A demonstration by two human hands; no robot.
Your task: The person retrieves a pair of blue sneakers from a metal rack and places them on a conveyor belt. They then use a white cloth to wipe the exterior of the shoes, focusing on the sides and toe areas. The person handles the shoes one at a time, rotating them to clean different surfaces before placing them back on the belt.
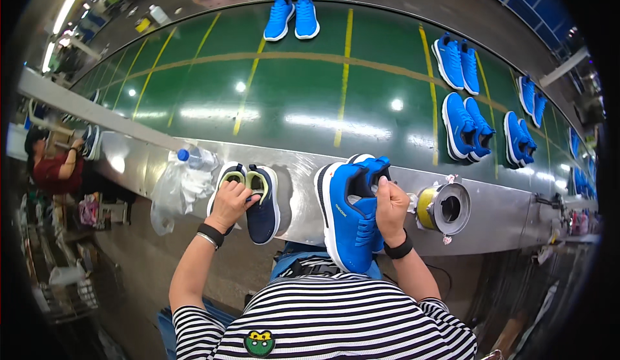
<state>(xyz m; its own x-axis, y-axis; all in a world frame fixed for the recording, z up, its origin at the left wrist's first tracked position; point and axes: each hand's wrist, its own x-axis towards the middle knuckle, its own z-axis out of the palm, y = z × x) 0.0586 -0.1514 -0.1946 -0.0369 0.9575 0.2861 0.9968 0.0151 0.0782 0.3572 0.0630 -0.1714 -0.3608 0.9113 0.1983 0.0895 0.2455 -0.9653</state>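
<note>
Blue shoes, a pair side by side, are at the near edge of the metal table, the toe of the left one reaching out past that edge toward the person's body. The right hand is curled like a fist against the opening of the right one; the fingertips are hidden, so I cannot tell whether they pinch any part of it. To the left along the same edge lie navy shoes with pale green lining, toes toward the person. The left hand lies over the left one of these with bent fingers, its thumb reaching to the other; I cannot tell whether it grips. Beside them, a clear plastic bag droops over the near edge, with a blue-capped bottle just behind it. Right of the blue pair sits a yellow-banded reel. Past the table's far edge runs a green belt with yellow cross lines. Several pairs of blue sneakers stand toward its right end, and one more pair stands at its far edge.
</note>
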